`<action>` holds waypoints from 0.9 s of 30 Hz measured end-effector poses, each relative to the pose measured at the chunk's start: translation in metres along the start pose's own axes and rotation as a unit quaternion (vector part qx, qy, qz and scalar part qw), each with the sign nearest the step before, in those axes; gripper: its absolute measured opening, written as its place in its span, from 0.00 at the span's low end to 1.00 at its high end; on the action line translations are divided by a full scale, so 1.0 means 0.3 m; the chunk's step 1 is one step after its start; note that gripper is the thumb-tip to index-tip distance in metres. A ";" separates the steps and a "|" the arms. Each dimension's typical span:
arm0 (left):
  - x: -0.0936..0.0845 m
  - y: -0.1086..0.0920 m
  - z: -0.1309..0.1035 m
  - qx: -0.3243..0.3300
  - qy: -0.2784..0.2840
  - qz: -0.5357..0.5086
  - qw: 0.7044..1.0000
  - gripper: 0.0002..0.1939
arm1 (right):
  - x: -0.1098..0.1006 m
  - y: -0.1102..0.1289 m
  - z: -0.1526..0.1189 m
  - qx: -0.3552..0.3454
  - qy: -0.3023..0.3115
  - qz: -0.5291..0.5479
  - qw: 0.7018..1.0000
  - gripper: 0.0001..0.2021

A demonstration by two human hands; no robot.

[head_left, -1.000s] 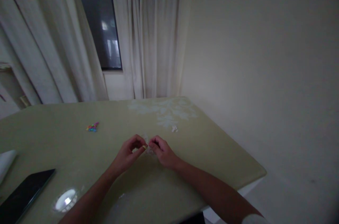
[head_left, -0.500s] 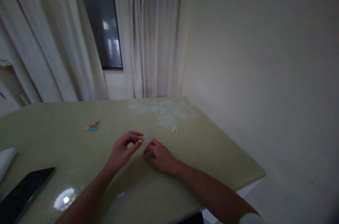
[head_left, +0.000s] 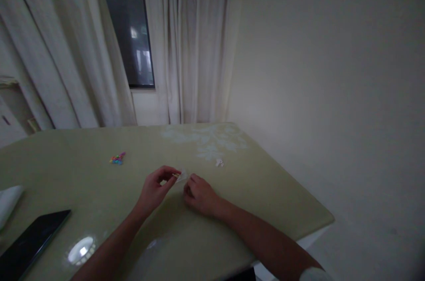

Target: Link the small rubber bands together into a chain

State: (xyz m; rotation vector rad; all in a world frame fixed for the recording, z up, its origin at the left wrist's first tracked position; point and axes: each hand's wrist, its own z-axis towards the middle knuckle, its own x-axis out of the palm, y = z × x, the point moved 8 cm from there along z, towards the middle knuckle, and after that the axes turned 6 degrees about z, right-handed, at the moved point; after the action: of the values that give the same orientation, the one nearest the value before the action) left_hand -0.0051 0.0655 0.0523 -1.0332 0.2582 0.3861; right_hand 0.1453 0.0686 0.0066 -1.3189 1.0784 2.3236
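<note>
My left hand [head_left: 155,189] pinches a small clear plastic piece [head_left: 183,175], which looks like a little bag, between thumb and fingers above the table. Small yellowish bits show at its fingertips, too small to name. Close by on the right, my right hand [head_left: 202,197] has its fingers curled in beside the clear plastic. Whether it grips the plastic's edge or something tiny is hidden. Farther off, a few small white pieces [head_left: 219,163] lie beyond my right hand, and a little heap of bright multicoloured pieces [head_left: 117,159] lies to the left.
The pale green table [head_left: 186,241] has a white floral pattern near its far edge. A dark flat tablet-like device [head_left: 35,241] lies at the left front, with a white object [head_left: 9,201] behind it. Curtains [head_left: 199,51] hang beyond the table, and a wall [head_left: 315,95] runs along the right.
My right hand has shifted slightly right and its fingers have curled in more. The clear plastic at my left fingertips has turned a little and shows more. The small heaps stay put.
</note>
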 end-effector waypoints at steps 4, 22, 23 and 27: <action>0.018 -0.003 -0.001 -0.007 0.021 -0.007 1.000 0.10 | -0.072 -0.045 -0.014 0.050 -0.074 0.180 0.980 0.01; 0.083 0.012 -0.031 0.030 0.103 0.020 0.994 0.10 | -0.091 -0.045 -0.009 0.061 -0.105 0.399 0.909 0.15; 0.080 0.010 -0.030 0.033 0.097 0.013 0.995 0.10 | -0.101 -0.050 -0.009 0.064 -0.116 0.392 0.910 0.14; 0.074 0.022 -0.023 -0.001 0.078 -0.014 0.997 0.11 | -0.142 -0.081 -0.013 0.079 -0.156 0.339 0.924 0.11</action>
State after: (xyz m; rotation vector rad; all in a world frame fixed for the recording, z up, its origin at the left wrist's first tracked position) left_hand 0.0118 0.0668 0.0352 -1.0686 0.3832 0.2812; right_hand 0.1846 0.0882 0.0287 -0.5180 1.7629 2.6893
